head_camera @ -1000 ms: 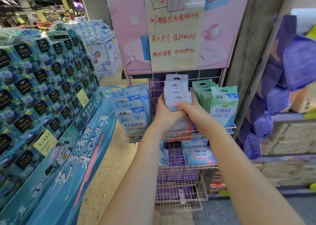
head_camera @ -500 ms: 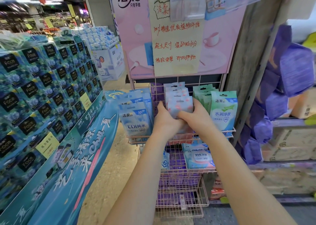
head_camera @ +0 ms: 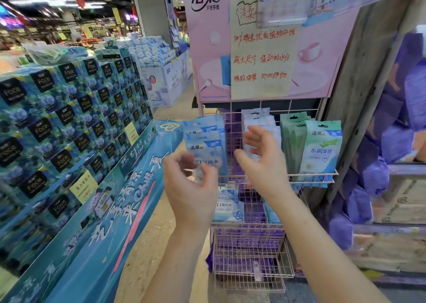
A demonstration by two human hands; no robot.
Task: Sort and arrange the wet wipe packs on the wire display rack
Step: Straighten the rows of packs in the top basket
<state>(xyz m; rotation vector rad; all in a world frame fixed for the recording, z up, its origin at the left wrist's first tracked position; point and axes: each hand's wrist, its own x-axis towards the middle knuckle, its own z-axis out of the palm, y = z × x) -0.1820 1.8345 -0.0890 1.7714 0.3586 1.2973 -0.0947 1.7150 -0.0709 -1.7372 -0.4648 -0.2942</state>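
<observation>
A pink wire display rack [head_camera: 306, 178] holds three upright rows of wet wipe packs on its top shelf: blue packs [head_camera: 205, 141] at the left, pale pink-and-blue packs [head_camera: 260, 118] in the middle, green packs [head_camera: 322, 150] at the right. My left hand [head_camera: 189, 187] hovers in front of the blue row, fingers curled and apart, holding nothing. My right hand [head_camera: 262, 164] is spread open just in front of the middle row and hides its lower part. More blue packs [head_camera: 228, 208] lie on the shelf below.
A teal display stand [head_camera: 110, 210] stacked with dark blue tissue boxes [head_camera: 69, 123] runs along the left. A pink brand board with a handwritten sign [head_camera: 262, 58] tops the rack. Purple packs [head_camera: 373, 176] sit on wooden shelving at the right. Purple packs [head_camera: 249, 242] fill the rack's lower baskets.
Both hands have let go of the middle stack of packs and pulled back from it. The left hand has moved left, in front of the blue row.
</observation>
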